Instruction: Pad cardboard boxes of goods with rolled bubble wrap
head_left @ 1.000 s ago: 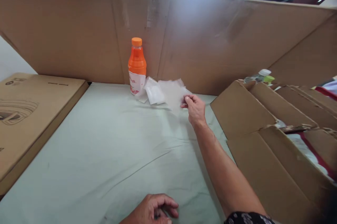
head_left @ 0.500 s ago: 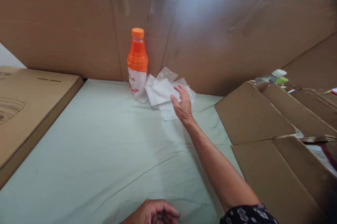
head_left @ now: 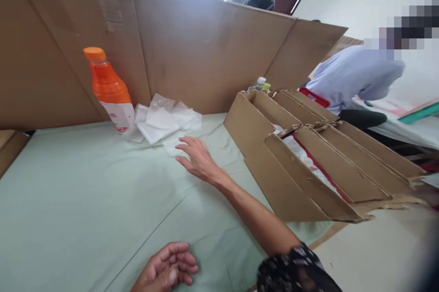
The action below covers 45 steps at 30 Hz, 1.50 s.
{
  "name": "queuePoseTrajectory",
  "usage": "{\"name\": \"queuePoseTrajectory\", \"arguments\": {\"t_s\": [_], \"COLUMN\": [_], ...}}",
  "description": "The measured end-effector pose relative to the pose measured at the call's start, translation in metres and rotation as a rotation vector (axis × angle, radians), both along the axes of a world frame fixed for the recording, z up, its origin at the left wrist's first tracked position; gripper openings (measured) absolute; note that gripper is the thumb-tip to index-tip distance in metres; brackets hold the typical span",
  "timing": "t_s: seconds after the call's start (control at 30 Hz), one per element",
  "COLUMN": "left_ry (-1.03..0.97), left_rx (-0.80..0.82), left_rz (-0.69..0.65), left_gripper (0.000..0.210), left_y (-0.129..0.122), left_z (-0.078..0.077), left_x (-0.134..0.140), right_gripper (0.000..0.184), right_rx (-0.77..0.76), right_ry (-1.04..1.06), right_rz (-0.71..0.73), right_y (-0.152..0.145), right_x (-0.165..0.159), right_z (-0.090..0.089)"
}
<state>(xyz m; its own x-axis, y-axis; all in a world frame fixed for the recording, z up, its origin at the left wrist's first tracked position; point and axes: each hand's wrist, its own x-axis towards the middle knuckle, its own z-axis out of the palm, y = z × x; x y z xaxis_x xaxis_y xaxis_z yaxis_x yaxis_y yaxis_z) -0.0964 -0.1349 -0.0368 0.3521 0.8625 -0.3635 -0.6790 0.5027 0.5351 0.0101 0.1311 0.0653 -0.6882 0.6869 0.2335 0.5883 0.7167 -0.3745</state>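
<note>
The pile of translucent packets point(head_left: 161, 120) lies just ahead and left of my empty, loosely spread right hand point(head_left: 197, 159), which is nearer to it than my half-curled, empty left hand point(head_left: 164, 268).

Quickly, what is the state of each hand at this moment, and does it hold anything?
Left hand: open, fingers loosely curled, nothing seen in it.
Right hand: open, nothing held, near the plastic.

Outstretched right hand point(head_left: 197, 157) near clear plastic wrappings point(head_left: 160, 122), orange bottle point(head_left: 109, 87) beside them, cardboard panel point(head_left: 209, 49) behind, left hand point(head_left: 168, 267) loosely curled, green cloth point(head_left: 85, 200) below, cardboard compartments point(head_left: 252, 127) at right.
</note>
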Motion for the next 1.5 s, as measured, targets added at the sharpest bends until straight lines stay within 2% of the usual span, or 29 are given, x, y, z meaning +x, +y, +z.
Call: {"name": "queuePoseTrajectory", "arguments": {"t_s": [0.07,0.2,0.3,0.37,0.43,0.53,0.67,0.73,0.8,0.87,0.93,1.0,1.07,1.1,1.17,1.27,1.4,1.5], "left_ry": [-0.002,0.029,0.053,0.093,0.163,0.293,0.438,0.517,0.604,0.670,0.709,0.735,0.752,0.757,0.768,0.800,0.856,0.864], "left_rx": [-0.001,0.033,0.058,0.053,0.028,-0.015,-0.071,-0.079,-0.058,-0.009,0.046,0.108,0.176,0.212,0.275,0.327,0.409,0.474], "left_rz": [0.030,0.073,0.087,0.100,0.104,0.098,0.069,0.033,-0.005,-0.043,-0.087,-0.141,-0.204,-0.244,-0.327,-0.410,-0.396,-0.322], "left_gripper": [0.047,0.040,0.040,0.040,0.041,0.045,0.054,0.059,0.062,0.064,0.062,0.056,0.052,0.052,0.051,0.046,0.038,0.032], "left_y": [0.000,0.003,0.004,0.002,-0.004,-0.014,-0.013,-0.007,0.002,0.010,0.019,0.027,0.035,0.039,0.046,0.057,0.075,0.091], "left_z": [0.005,0.016,0.023,0.027,0.031,0.037,0.037,0.037,0.040,0.046,0.052,0.055,0.056,0.056,0.057,0.066,0.092,0.112], "left_x": [0.002,0.007,0.007,0.007,0.009,0.012,0.017,0.022,0.030,0.039,0.051,0.063,0.074,0.079,0.087,0.096,0.109,0.118], "right_gripper": [0.024,0.023,0.024,0.024,0.025,0.023,0.024,0.030,0.037,0.044,0.051,0.043,0.031,0.032,0.038,0.038,0.033,0.034], "right_rx": [0.076,0.156,0.152,0.146,0.159,0.219,0.235,0.129,-0.065,-0.272,-0.360,-0.297,-0.182,-0.137,-0.084,-0.112,-0.199,-0.165], "right_ry": [0.102,0.175,0.201,0.199,0.212,0.214,0.144,0.074,-0.065,-0.274,-0.505,-0.677,-0.776,-0.806,-0.838,-0.797,-0.696,-0.624], "right_rz": [-0.055,-0.239,-0.324,-0.353,-0.372,-0.505,-0.736,-0.745,-0.669,-0.517,-0.369,-0.291,-0.285,-0.305,-0.350,-0.368,-0.370,-0.467], "right_y": [-0.027,-0.071,-0.101,-0.123,-0.143,-0.156,-0.128,-0.102,-0.076,-0.054,-0.040,-0.034,-0.034,-0.036,-0.037,-0.033,-0.019,-0.017], "right_x": [0.053,0.144,0.182,0.196,0.205,0.223,0.264,0.284,0.297,0.299,0.293,0.283,0.276,0.274,0.274,0.279,0.285,0.294], "right_z": [0.002,-0.003,-0.010,-0.008,0.007,0.047,0.107,0.127,0.137,0.136,0.126,0.115,0.107,0.104,0.102,0.101,0.095,0.102]}}
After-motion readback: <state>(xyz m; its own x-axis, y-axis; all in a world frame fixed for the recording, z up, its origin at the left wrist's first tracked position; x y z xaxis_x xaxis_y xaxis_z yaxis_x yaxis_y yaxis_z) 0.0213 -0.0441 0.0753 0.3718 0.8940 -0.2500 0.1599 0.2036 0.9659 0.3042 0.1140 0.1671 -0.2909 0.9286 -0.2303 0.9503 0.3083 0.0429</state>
